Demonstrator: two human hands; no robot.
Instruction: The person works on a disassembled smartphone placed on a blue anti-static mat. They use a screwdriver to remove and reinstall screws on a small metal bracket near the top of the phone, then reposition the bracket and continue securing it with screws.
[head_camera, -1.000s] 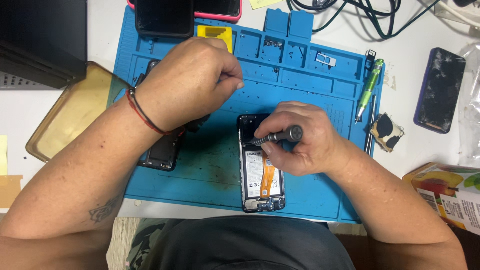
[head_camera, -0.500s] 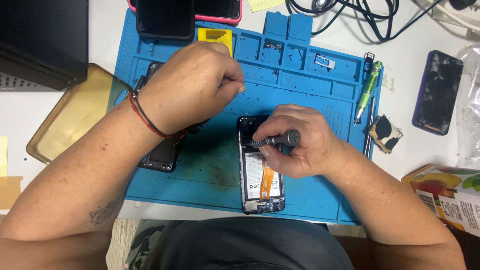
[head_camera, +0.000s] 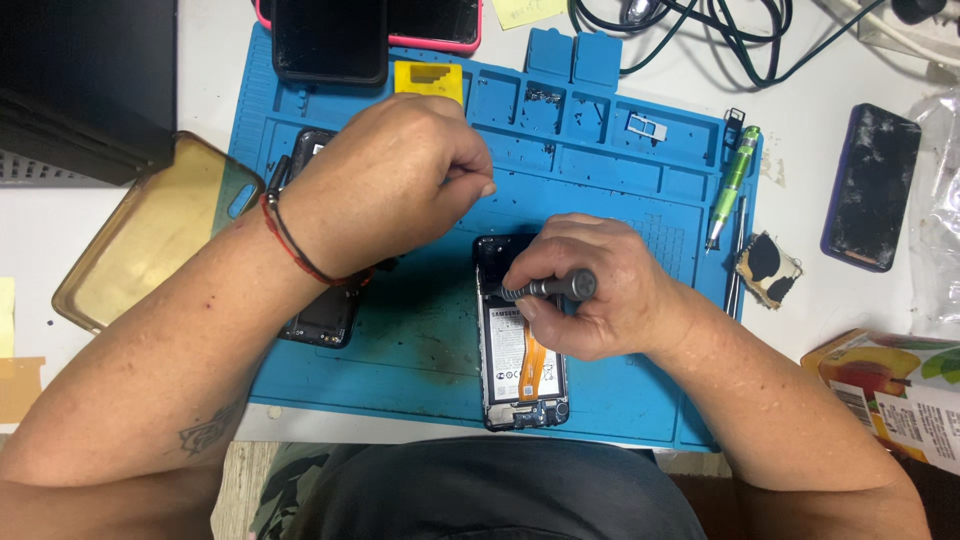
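Nearest, at the mat's near edge, lay the opened phone (head_camera: 522, 350), a slim black rectangle with its back off, showing a pale flat battery and an orange ribbon cable running down its middle. It rested lengthwise on the blue silicone work mat (head_camera: 400, 340), a matte, slightly stained sheet with moulded compartments along its far side. The right hand (head_camera: 590, 290) was curled over the phone's upper end, its fingers wrapped closely around a dark screwdriver (head_camera: 550, 288) with a knurled metal grip; the tool lay almost level across the phone's top, its tip end pointing left and hidden under the thumb, so where it met the phone could not be told. The left hand (head_camera: 385, 185) hovered farther back and to the left, closed into a loose fist with thumb and forefinger pinched together; whatever they pinched was too small to see. Under its wrist, which wore a red and black cord bracelet (head_camera: 295, 245), lay a black phone back cover (head_camera: 320, 300). Compared with a second earlier, both hands sat in nearly the same places, the screwdriver still level over the phone. Left of the mat lay a translucent amber phone case (head_camera: 140, 240), glossy and soft-cornered. Right of the mat's edge were a green pen-shaped driver (head_camera: 733, 180), a dark phone (head_camera: 872, 185) with a smudged face, and a printed carton (head_camera: 900, 395). Farthest off, a black phone (head_camera: 330, 40) lay at the mat's far edge, with black cables (head_camera: 700, 30) looped on the white table.
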